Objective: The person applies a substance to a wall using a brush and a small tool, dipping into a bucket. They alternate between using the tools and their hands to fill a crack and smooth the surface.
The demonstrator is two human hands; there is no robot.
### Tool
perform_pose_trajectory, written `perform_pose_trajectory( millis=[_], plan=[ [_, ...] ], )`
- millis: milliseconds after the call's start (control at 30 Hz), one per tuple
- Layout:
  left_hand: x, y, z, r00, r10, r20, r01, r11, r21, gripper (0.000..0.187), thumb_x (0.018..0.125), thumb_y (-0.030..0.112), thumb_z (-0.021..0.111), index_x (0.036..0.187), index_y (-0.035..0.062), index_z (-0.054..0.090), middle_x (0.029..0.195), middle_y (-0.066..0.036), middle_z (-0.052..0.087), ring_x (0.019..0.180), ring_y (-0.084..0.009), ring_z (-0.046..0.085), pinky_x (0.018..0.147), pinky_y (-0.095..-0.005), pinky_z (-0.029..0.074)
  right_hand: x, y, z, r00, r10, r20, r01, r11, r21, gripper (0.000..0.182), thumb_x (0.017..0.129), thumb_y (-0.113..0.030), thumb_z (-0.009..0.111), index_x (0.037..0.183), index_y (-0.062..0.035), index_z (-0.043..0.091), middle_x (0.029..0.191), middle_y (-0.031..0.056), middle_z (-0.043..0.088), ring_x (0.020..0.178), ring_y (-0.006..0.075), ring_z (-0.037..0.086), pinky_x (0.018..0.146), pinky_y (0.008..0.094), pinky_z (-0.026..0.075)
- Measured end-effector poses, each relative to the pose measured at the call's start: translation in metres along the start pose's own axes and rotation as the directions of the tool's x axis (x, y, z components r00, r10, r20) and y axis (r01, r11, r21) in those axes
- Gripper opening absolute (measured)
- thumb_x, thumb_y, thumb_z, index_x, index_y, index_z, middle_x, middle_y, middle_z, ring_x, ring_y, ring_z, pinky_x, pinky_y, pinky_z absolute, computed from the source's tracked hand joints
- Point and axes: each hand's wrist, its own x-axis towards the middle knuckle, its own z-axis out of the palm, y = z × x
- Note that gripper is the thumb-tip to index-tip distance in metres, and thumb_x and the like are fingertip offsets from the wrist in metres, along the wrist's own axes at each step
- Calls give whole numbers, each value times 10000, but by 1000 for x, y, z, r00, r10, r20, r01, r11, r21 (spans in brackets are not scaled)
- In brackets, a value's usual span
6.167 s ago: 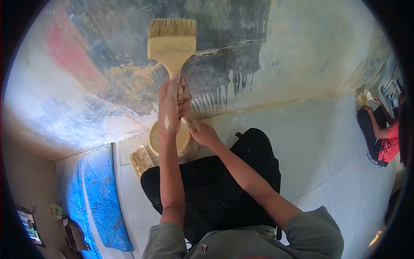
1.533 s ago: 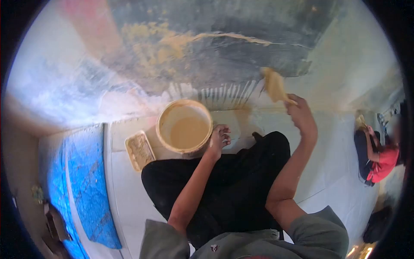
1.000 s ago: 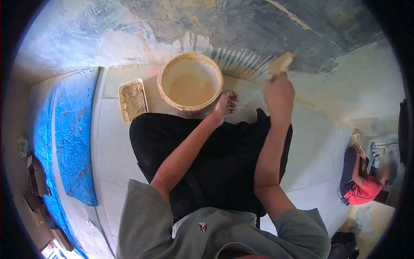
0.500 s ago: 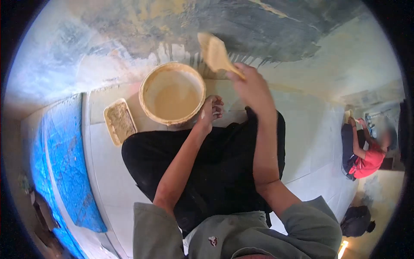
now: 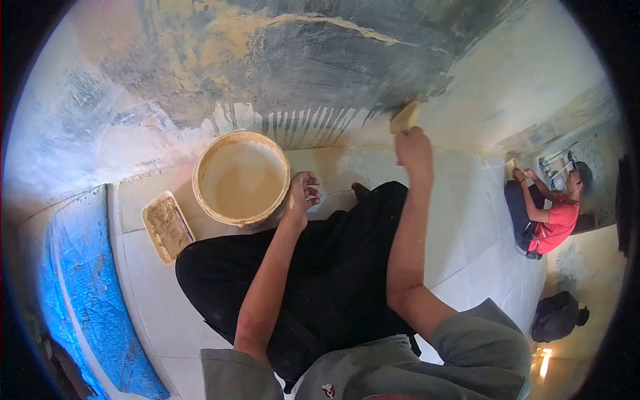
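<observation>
My right hand (image 5: 415, 152) is closed round the handle of a wide paint brush (image 5: 405, 117). The brush's bristle end overlaps the lower edge of the dark, wet-looking patch on the wall (image 5: 320, 63). Beside the bucket (image 5: 285, 175), at its right side, my left hand (image 5: 303, 195) rests with fingers loosely bent and apart, holding nothing. Tan liquid (image 5: 248, 187) lies inside the bucket, and its rim is coated with dried tan smears. Dark drips run down the wall behind it.
A small tray (image 5: 148, 217) of brownish paste sits left of the bucket on the tiled floor (image 5: 467, 233). Blue sheeting (image 5: 83, 293) lies further left. At the right, a person in a red shirt (image 5: 560, 223) sits near the wall; a dark bag-like shape (image 5: 559, 317) is below.
My right hand has moved the brush right and down, to the right end of the dark patch. My left hand stays by the bucket; the whole view has shifted.
</observation>
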Motion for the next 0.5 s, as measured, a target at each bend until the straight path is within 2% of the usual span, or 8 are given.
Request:
perform_pose_trajectory(
  millis=[33, 67, 133, 267, 367, 433, 467, 500],
  plan=[
    [0, 1, 1, 1000, -1, -13, 1, 1000, 9, 236, 886, 270, 399, 985, 78, 494, 852, -48, 515, 615, -155, 480, 570, -305, 413, -6, -14, 9, 999, -2, 51, 0, 999, 44, 308, 786, -220, 533, 834, 82, 570, 893, 279, 616, 815, 433, 606, 749, 469, 487],
    [-1, 1, 1, 1000, 3, -19, -3, 1000, 11, 236, 886, 270, 399, 985, 78, 494, 852, -48, 515, 615, -155, 480, 570, -305, 413, -15, -28, 19, 998, -6, 55, 3, 999, 50, 308, 786, -220, 533, 834, 82, 570, 893, 279, 616, 815, 433, 606, 749, 469, 487],
    [-2, 1, 2, 1000, -17, -21, 17, 1000, -16, 218, 866, 263, 433, 972, 84, 496, 853, -44, 516, 622, -155, 481, 578, -300, 412, -35, -56, 31, 998, -9, -68, 6, 999, -50, 258, 757, -157, 583, 821, 91, 556, 844, 266, 616, 797, 416, 616, 718, 450, 506],
    [5, -1, -1, 1000, -24, 2, 24, 1000, 1, 242, 862, 320, 435, 955, 112, 516, 864, -21, 523, 644, -119, 481, 591, -266, 410, -50, -72, 37, 999, -48, -20, 48, 999, -26, 272, 742, -113, 604, 871, 114, 529, 819, 264, 611, 790, 396, 626, 704, 442, 515],
    [5, -1, -2, 1000, 1, -29, -1, 1000, -11, 247, 869, 324, 436, 965, 112, 518, 852, -19, 523, 641, -120, 477, 597, -279, 419, -69, -86, 39, 983, -165, 82, 168, 985, -30, 319, 756, -125, 601, 920, 131, 505, 821, 272, 609, 772, 390, 629, 700, 444, 516],
    [6, -3, -2, 995, 57, -81, -59, 998, -31, 300, 890, 376, 437, 982, 103, 517, 860, -22, 538, 675, -132, 514, 623, -294, 431, -85, -98, 43, 956, -259, 137, 253, 965, 61, 230, 787, -110, 508, 861, 107, 510, 738, 303, 598, 753, 425, 615, 706, 479, 494],
    [5, -5, -1, 994, 55, -90, -58, 998, -28, 300, 890, 376, 437, 982, 103, 517, 860, -22, 538, 675, -132, 514, 623, -294, 431, -91, -103, 45, 955, -260, 144, 253, 965, 67, 230, 787, -110, 508, 861, 107, 510, 738, 303, 598, 753, 425, 615, 706, 479, 494],
    [5, -7, 1, 987, 150, -60, -153, 986, -64, 317, 900, 391, 444, 979, 93, 518, 865, -29, 548, 699, -133, 531, 630, -296, 437, -97, -109, 46, 945, -272, 183, 253, 960, 120, 241, 808, -121, 502, 893, 104, 512, 730, 294, 601, 743, 420, 617, 698, 478, 495]
  ],
)
